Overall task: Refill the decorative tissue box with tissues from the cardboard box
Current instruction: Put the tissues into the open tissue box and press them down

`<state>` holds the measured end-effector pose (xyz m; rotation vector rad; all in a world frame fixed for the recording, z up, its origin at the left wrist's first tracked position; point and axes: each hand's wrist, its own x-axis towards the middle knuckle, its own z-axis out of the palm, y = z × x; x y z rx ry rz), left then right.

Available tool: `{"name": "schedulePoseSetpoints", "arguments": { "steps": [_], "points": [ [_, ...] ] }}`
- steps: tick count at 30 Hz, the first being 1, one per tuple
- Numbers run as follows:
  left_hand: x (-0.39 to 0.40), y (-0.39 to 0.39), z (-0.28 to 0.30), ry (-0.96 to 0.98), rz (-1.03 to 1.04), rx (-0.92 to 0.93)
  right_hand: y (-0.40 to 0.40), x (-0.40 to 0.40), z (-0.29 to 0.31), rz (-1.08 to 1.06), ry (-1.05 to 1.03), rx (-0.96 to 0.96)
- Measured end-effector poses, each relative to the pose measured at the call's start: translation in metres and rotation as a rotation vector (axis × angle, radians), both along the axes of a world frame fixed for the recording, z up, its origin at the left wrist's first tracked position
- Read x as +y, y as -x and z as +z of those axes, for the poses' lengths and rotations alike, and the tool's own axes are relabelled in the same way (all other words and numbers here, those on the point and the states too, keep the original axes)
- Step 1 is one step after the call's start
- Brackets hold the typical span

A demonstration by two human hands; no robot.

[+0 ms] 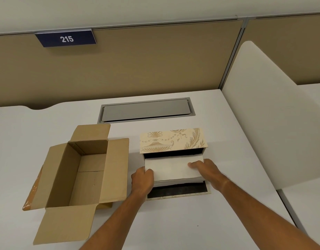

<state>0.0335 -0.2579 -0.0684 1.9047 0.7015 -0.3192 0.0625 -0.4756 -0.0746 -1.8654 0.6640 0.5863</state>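
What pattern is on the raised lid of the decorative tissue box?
Cream with golden-brown urn, leaf and garland ornaments, on the decorative tissue box lid, seen in the head view.

I see two bare forearms, no sleeves, watch or rings showing. My left hand (142, 179) and right hand (206, 170) wear no gloves; fingers short-nailed as far as I can tell.

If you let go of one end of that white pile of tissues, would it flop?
Probably. The tissue stack is thin, soft sheets, and both the left hand and right hand support its ends. It likely feels light. Sheets might slide apart, since nothing wraps them.
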Motion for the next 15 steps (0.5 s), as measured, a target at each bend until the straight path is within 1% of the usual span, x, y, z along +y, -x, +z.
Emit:
{"name": "schedulePoseSetpoints", "arguments": {
  "steps": [3,5,7,10,12,15],
  "points": [
    [0.001,-0.002,0.008,0.033,0.004,0.036,-0.001,-0.003,0.002,-0.049,-0.032,-0.034],
    [0.002,-0.005,0.012,0.033,0.022,0.030,-0.003,-0.007,0.007,-0.108,0.003,-0.138],
    [0.001,-0.008,0.020,0.000,0.036,-0.061,-0.007,-0.010,0.015,-0.176,0.064,-0.282],
    [0.000,-0.017,0.029,-0.029,0.037,-0.264,-0.021,-0.012,0.030,-0.217,0.157,-0.455],
    [0.000,-0.027,0.035,-0.029,0.040,-0.339,-0.030,-0.010,0.039,-0.207,0.178,-0.509],
    [0.004,-0.046,0.042,-0.105,0.026,-0.367,-0.042,-0.008,0.047,-0.138,0.187,-0.531]
  ]
}}
